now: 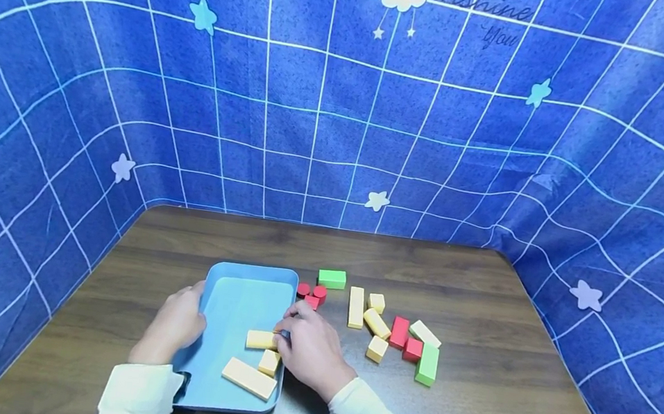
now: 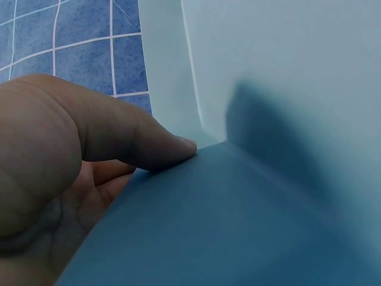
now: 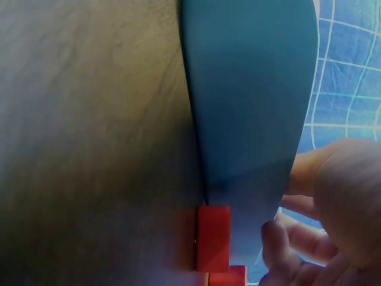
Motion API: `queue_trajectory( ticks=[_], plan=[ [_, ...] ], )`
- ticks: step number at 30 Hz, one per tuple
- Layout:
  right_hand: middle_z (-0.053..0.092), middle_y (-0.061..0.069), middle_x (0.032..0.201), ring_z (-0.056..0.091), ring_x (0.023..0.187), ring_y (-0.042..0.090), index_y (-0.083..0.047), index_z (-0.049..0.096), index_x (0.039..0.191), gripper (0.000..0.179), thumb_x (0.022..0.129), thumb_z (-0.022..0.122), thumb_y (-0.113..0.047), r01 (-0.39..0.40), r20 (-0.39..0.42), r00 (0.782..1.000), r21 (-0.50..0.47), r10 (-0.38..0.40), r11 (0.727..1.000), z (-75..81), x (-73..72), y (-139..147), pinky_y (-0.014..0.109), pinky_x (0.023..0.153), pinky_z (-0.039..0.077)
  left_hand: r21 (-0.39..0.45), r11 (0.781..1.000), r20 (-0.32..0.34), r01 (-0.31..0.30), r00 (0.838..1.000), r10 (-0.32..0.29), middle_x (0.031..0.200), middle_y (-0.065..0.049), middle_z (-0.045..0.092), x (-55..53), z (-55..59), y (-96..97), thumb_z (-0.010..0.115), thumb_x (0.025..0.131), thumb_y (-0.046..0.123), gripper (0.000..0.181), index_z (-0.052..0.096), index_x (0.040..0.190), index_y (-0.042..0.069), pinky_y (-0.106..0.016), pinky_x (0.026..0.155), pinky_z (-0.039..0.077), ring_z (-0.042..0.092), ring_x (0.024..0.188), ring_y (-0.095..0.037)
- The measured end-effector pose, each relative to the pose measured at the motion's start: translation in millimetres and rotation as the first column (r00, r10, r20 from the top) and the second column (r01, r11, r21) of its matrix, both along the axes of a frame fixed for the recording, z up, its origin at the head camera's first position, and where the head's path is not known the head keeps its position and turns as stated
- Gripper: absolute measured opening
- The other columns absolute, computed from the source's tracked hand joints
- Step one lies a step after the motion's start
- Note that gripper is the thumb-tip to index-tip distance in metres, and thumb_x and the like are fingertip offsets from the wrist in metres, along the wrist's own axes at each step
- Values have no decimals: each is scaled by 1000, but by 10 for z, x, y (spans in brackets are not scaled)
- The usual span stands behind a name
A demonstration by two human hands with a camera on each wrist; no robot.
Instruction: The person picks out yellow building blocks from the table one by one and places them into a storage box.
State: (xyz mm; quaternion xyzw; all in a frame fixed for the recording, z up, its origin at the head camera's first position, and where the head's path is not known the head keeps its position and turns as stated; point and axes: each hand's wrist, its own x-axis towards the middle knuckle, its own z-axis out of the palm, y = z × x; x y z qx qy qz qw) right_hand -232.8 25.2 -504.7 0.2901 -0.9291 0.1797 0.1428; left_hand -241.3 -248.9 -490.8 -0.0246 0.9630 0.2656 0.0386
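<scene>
The left hand (image 1: 174, 319) pinches a blue rectangular tray (image 1: 231, 305). The right hand (image 1: 313, 348) is beside an oblong yellow block (image 1: 260, 340) — its grip I cannot tell.

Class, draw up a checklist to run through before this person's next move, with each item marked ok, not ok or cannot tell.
1. Blue tray steadied: ok, left hand grips its side.
2. Yellow cylinder inside the tray: ok.
3. Right hand free of blocks: cannot tell, its grip is partly hidden.
4. Every yellow block inside: not ok, a long yellow block lies on the wooden table.
5. Green block outside the tray: ok.
</scene>
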Motion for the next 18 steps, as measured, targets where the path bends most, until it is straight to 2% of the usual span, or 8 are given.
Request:
queue_trajectory(
  ticks=[5,14,18],
  plan=[
    [63,-10,112,67,89,9,-27,80,98,9,93,73,-31,20,-83,996,-94,-28,995,6,-54,63,27,74,59,-4,1000,-5,1,1000,-1,152,-39,40,0,-1,2,49,97,-4,65,27,158,-11,-74,105,40,44,137,-60],
    [64,-4,116,59,101,18,-25,79,96,9,92,72,-29,142,-108,981,-158,-160,977,7,-154,157,36,87,54,8,1000,12,-12,1000,12,154,-39,38,3,6,7,48,98,-3,65,26,158,-11,-74,106,39,43,138,-60],
    [62,-1,123,55,108,22,-23,78,100,12,90,72,-29,224,-72,969,-164,-238,961,15,-187,200,39,90,49,9,1000,9,-10,1000,10,153,-39,39,6,-1,5,49,98,-3,65,26,158,-11,-74,105,40,43,138,-60]
  ],
)
